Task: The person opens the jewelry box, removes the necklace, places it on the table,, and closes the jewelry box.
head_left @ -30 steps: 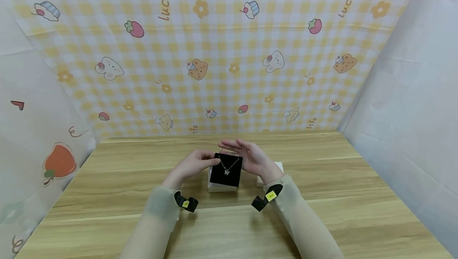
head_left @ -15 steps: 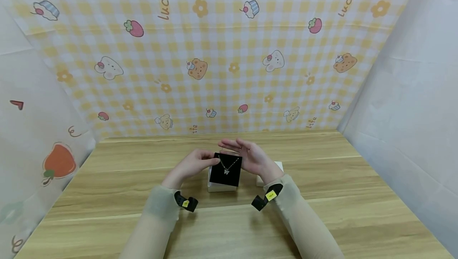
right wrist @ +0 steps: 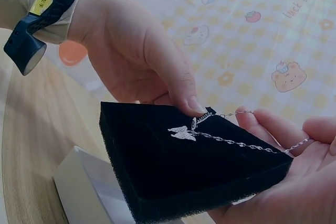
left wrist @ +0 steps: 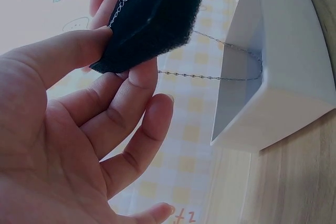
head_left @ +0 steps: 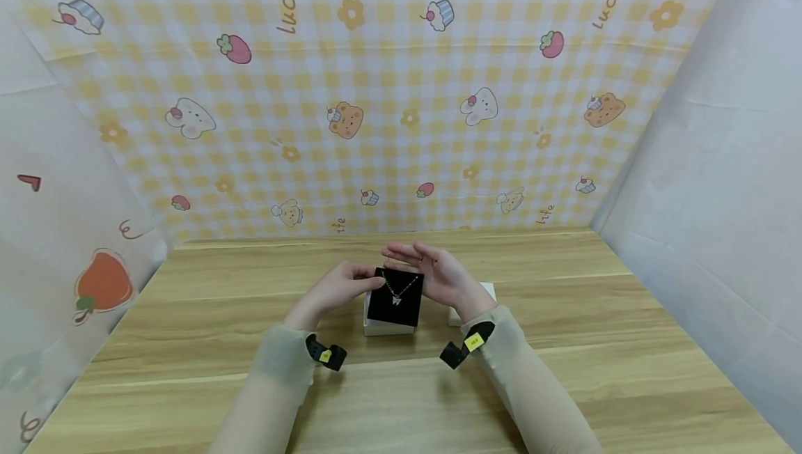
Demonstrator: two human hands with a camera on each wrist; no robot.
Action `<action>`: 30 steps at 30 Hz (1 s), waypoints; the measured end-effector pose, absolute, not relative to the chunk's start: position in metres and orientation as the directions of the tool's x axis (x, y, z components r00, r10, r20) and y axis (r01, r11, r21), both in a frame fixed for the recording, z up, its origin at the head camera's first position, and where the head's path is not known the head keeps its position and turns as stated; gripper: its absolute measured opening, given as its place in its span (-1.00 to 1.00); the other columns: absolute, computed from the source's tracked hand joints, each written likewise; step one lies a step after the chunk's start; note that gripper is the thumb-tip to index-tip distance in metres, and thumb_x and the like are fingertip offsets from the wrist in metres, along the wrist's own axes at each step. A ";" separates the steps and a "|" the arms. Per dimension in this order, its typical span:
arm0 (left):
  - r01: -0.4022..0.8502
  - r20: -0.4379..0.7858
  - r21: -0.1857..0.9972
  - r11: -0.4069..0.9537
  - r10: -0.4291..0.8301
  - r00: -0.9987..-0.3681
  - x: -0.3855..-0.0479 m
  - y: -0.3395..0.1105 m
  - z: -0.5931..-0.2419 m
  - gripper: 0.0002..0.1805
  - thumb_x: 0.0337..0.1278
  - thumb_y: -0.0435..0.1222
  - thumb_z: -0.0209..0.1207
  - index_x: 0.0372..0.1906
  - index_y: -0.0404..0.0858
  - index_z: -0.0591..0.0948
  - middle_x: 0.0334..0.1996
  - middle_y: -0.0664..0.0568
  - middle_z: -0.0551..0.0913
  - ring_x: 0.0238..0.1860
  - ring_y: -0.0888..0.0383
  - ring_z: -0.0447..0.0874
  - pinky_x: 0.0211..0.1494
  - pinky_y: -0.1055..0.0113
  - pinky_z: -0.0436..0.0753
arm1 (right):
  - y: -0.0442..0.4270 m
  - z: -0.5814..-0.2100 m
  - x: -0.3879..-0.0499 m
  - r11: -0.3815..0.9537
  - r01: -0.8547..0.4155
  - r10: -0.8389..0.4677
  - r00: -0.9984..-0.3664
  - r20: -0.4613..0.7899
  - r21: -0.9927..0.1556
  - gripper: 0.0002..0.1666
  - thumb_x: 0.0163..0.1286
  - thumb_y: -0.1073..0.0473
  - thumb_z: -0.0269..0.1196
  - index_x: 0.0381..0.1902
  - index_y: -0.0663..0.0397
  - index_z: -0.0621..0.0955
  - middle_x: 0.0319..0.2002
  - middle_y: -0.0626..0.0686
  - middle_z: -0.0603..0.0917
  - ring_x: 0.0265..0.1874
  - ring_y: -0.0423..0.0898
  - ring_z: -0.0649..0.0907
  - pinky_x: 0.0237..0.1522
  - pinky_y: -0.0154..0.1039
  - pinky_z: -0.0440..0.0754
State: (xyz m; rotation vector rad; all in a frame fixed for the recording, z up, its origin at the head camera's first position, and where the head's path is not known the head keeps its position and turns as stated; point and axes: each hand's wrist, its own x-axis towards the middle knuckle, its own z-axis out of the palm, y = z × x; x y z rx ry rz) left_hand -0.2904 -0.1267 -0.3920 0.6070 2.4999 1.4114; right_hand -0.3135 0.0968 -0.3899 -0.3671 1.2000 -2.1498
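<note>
While the left hand (head_left: 335, 289) pinches a square black foam pad (head_left: 383, 306) near its upper left corner, thumb on the face and fingers behind, the rest of the pad projects from that grip towards the right and towards the person. A silver chain necklace (right wrist: 236, 142) is mounted on the pad; one strand runs beside the left thumb tip, and whether the thumb presses on it cannot be told. Its silver butterfly pendant (right wrist: 182, 134) rests on the pad's face, just beyond the thumb. A loop of chain hangs from the pad's underside at the mouth of an open white rectangular box (head_left: 388, 329). The right hand (head_left: 443, 280) is at the pad's right side, palm towards it, fingers extended and slightly apart, with chain crossing them; contact between palm and pad cannot be confirmed. The pad is held tilted above the box, which stands on a wood-grain table (head_left: 401, 405). A second white piece (head_left: 490, 292), partly hidden, lies behind the right wrist.
</note>
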 end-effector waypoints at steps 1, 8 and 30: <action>0.251 0.023 0.854 0.455 0.449 -0.893 -0.291 -0.127 -0.392 -0.64 0.34 -0.17 0.14 -0.56 -0.21 0.40 -0.66 0.11 0.26 -0.57 0.16 0.22 -0.45 0.29 0.23 | 0.097 -0.390 -0.314 -0.378 0.396 -0.651 -0.757 -0.064 -0.837 -0.37 0.62 0.00 -0.28 0.46 0.30 0.14 0.38 0.15 0.33 0.42 0.12 0.20 0.30 -0.04 0.29; 0.239 0.005 0.858 0.454 0.458 -0.889 -0.292 -0.127 -0.393 -0.64 0.33 -0.14 0.14 -0.57 -0.19 0.42 -0.65 0.11 0.29 -0.57 0.18 0.24 -0.44 0.31 0.25 | 0.097 -0.391 -0.313 -0.378 0.386 -0.649 -0.759 -0.057 -0.841 -0.36 0.63 0.00 -0.29 0.46 0.32 0.11 0.42 0.20 0.23 0.43 0.13 0.18 0.31 -0.02 0.27; 0.253 0.016 0.855 0.453 0.464 -0.885 -0.290 -0.127 -0.391 -0.63 0.33 -0.15 0.14 -0.58 -0.19 0.38 -0.67 0.11 0.26 -0.59 0.17 0.20 -0.47 0.31 0.23 | 0.097 -0.391 -0.313 -0.396 0.378 -0.651 -0.758 -0.035 -0.837 -0.36 0.62 -0.01 -0.25 0.45 0.31 0.15 0.42 0.19 0.25 0.40 0.09 0.25 0.31 -0.02 0.27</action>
